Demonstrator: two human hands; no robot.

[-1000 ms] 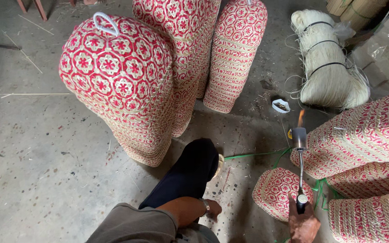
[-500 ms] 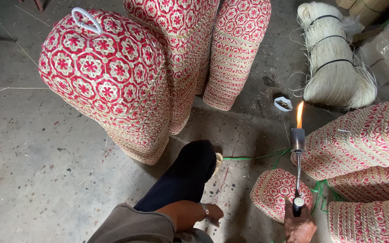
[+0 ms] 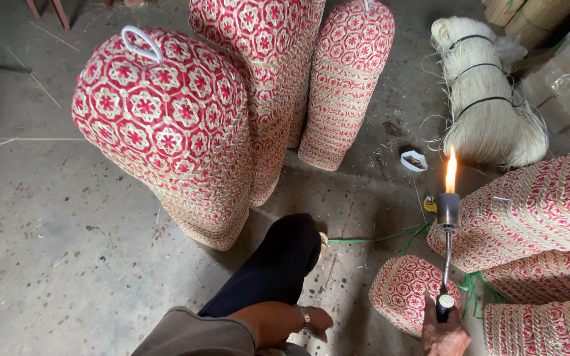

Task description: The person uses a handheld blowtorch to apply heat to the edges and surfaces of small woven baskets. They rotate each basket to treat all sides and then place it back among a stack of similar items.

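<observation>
My right hand (image 3: 444, 333) sits at the bottom right, shut on the base of a thin metal gas torch (image 3: 448, 250). The torch points straight up and an orange flame (image 3: 451, 170) burns at its tip. A small round red-and-straw woven basket (image 3: 407, 290) lies just left of the torch. My left hand (image 3: 316, 322), with a band on its wrist, hangs loosely beside my dark-trousered knee (image 3: 278, 264) and holds nothing. A large domed woven basket (image 3: 166, 125) with a white loop handle stands to the left.
Two tall stacks of red-patterned woven baskets (image 3: 348, 79) stand behind. More stacks (image 3: 536, 204) lie on their sides at the right, close to the flame. A tied bundle of pale fibre (image 3: 486, 99), a small white dish (image 3: 413, 160) and green string (image 3: 377, 238) are on the concrete floor.
The torch flame has grown from a small glow to a tall flame. My right hand keeps the torch upright in the same spot. The view has shifted slightly.
</observation>
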